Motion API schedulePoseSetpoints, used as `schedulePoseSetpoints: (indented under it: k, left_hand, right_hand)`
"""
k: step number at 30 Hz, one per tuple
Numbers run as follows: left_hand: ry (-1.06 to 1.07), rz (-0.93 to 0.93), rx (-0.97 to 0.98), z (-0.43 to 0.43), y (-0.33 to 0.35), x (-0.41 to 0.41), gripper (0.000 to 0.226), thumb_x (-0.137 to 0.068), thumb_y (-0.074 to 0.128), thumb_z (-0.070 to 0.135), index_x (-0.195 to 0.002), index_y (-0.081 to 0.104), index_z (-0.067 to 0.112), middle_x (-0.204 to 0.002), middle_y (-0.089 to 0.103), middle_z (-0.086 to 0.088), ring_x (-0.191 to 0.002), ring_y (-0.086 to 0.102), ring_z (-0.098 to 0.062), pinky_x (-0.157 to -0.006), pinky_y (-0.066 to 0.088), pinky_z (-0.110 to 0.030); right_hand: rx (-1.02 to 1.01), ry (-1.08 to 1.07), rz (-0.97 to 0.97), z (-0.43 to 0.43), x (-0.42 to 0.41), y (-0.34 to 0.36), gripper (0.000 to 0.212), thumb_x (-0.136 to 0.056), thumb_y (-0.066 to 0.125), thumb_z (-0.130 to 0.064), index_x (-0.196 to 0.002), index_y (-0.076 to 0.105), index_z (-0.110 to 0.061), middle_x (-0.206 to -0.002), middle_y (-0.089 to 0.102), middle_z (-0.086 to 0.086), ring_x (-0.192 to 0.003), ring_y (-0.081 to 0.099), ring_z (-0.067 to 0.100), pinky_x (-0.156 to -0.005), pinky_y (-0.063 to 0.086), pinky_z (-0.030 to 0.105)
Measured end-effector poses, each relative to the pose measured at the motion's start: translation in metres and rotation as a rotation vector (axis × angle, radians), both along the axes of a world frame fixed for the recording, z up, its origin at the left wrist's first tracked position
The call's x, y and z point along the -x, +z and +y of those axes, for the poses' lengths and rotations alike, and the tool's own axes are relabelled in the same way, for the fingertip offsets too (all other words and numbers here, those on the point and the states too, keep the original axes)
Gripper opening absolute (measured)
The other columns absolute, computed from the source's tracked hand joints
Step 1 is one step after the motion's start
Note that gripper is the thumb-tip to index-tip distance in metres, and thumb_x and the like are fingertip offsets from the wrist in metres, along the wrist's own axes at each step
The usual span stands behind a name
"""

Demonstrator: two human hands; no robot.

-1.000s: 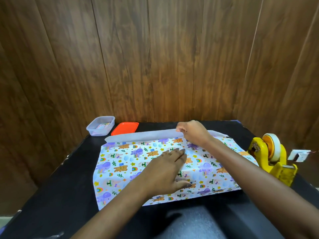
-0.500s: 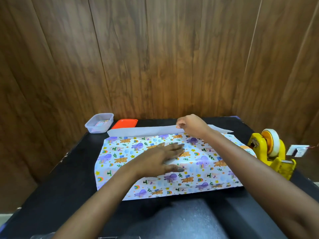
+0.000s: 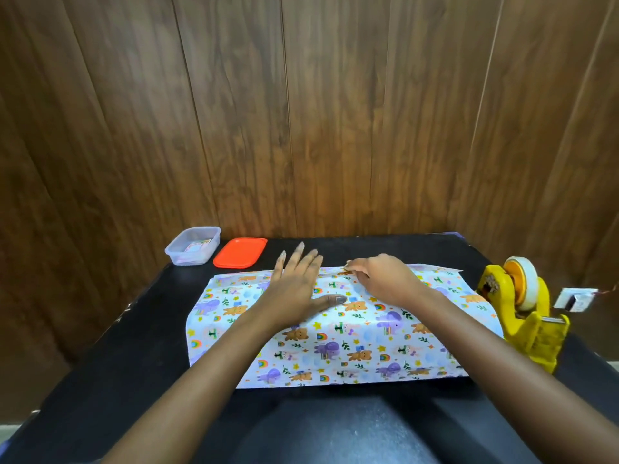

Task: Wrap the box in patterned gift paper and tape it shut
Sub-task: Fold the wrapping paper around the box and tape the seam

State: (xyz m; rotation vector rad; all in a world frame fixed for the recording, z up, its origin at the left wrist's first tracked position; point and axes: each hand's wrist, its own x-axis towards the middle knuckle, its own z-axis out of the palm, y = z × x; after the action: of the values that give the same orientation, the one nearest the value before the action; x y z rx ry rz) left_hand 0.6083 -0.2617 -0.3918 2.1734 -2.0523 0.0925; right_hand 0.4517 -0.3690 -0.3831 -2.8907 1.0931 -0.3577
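Gift paper (image 3: 335, 333): far flap, raised a moment ago, is now lying flat; my right hand (image 3: 382, 279) is pinching its edge, my left hand (image 3: 294, 286) is pressing open-fingered; taping looks next.

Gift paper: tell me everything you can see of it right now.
The gift paper is a thin white sheet printed with purple elephants, brown bears and rainbows. It lies print up on the black table, humped in the middle as if draped over something hidden. A white strip shows along its far right edge. The left hand presses flat on it; the right hand pinches its far edge.
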Motion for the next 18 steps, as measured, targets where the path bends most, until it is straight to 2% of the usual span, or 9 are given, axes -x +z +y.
schedulePoseSetpoints:
  k: [1, 3, 5, 8, 11, 13, 14, 16, 18]
  left_hand:
    - [-0.001, 0.005, -0.059, -0.002, 0.002, -0.001, 0.084, -0.088, 0.030, 0.065, -0.150, 0.012, 0.011, -0.158, 0.007, 0.000, -0.145, -0.009, -0.012, -0.117, -0.011, -0.040]
    - [0.012, 0.032, -0.144, -0.002, 0.005, -0.001, 0.079, -0.091, 0.025, 0.063, -0.150, 0.013, 0.012, -0.158, 0.010, -0.001, -0.145, 0.001, -0.011, -0.119, -0.003, -0.038]
    - [0.035, 0.035, -0.184, -0.002, 0.005, 0.000, 0.075, -0.093, 0.023, 0.061, -0.151, 0.010, 0.014, -0.159, 0.007, 0.000, -0.145, 0.004, -0.012, -0.119, 0.007, -0.036]
    - [0.056, 0.011, -0.188, -0.003, 0.007, 0.002, 0.072, -0.095, 0.020, 0.059, -0.151, 0.009, 0.016, -0.159, 0.005, 0.003, -0.145, 0.003, -0.011, -0.118, 0.013, -0.035]
    - [0.047, -0.003, -0.189, -0.001, 0.012, 0.005, 0.066, -0.096, 0.020, 0.056, -0.151, 0.012, 0.020, -0.158, 0.006, 0.003, -0.145, 0.005, -0.013, -0.117, 0.016, -0.035]
    - [0.029, -0.022, -0.215, 0.001, 0.016, 0.006, 0.060, -0.097, 0.019, 0.053, -0.150, 0.013, 0.025, -0.159, 0.006, 0.003, -0.146, 0.005, -0.014, -0.116, 0.019, -0.036]
    - [0.024, -0.028, -0.227, 0.002, 0.018, 0.006, 0.058, -0.098, 0.019, 0.052, -0.150, 0.013, 0.027, -0.159, 0.005, 0.003, -0.146, 0.005, -0.015, -0.116, 0.020, -0.036]
    - [0.023, -0.033, -0.245, 0.002, 0.022, 0.007, 0.057, -0.098, 0.019, 0.052, -0.150, 0.013, 0.027, -0.159, 0.005, 0.003, -0.146, 0.006, -0.015, -0.115, 0.022, -0.037]
    - [0.021, -0.038, -0.251, 0.001, 0.022, 0.007, 0.057, -0.099, 0.019, 0.051, -0.150, 0.013, 0.027, -0.159, 0.004, 0.003, -0.146, 0.005, -0.016, -0.114, 0.022, -0.037]
  right_hand:
    - [-0.043, 0.013, 0.011, 0.001, 0.003, 0.000, 0.040, -0.101, 0.032, -0.016, -0.138, 0.047, -0.022, -0.142, 0.049, 0.000, -0.119, 0.054, 0.023, -0.095, 0.043, 0.030]
    - [-0.140, 0.050, 0.060, 0.004, 0.008, 0.000, 0.043, -0.102, 0.028, -0.016, -0.144, 0.036, -0.021, -0.154, 0.028, -0.006, -0.139, 0.032, 0.016, -0.110, 0.028, 0.029]
    - [-0.197, 0.072, 0.109, 0.007, 0.012, 0.000, 0.045, -0.103, 0.023, -0.017, -0.148, 0.026, -0.020, -0.158, 0.014, -0.004, -0.145, 0.013, 0.011, -0.116, 0.014, 0.030]
    - [-0.222, 0.038, 0.131, 0.013, 0.018, 0.002, 0.046, -0.103, 0.020, -0.019, -0.150, 0.019, -0.017, -0.159, 0.007, 0.002, -0.146, 0.005, 0.013, -0.117, 0.015, 0.031]
    - [-0.234, -0.010, 0.117, 0.020, 0.022, 0.005, 0.046, -0.103, 0.021, -0.019, -0.147, 0.027, -0.012, -0.157, 0.016, 0.004, -0.145, 0.013, 0.016, -0.115, 0.023, 0.033]
    - [-0.245, -0.026, -0.005, 0.024, 0.026, 0.006, 0.039, -0.101, 0.029, -0.017, -0.132, 0.050, -0.009, -0.146, 0.042, 0.004, -0.136, 0.037, 0.018, -0.104, 0.036, 0.034]
    - [-0.275, -0.034, -0.117, 0.024, 0.029, 0.008, 0.035, -0.099, 0.034, -0.016, -0.122, 0.059, -0.009, -0.135, 0.055, 0.000, -0.125, 0.048, 0.017, -0.097, 0.041, 0.031]
    - [-0.368, -0.095, -0.406, 0.023, 0.039, 0.011, 0.031, -0.096, 0.040, -0.012, -0.112, 0.067, -0.012, -0.115, 0.063, -0.007, -0.108, 0.057, 0.011, -0.085, 0.043, 0.023]
    - [-0.324, -0.225, -0.696, 0.019, 0.057, 0.012, 0.028, -0.094, 0.046, -0.010, -0.108, 0.070, -0.010, -0.109, 0.066, -0.004, -0.103, 0.060, 0.014, -0.085, 0.044, 0.024]
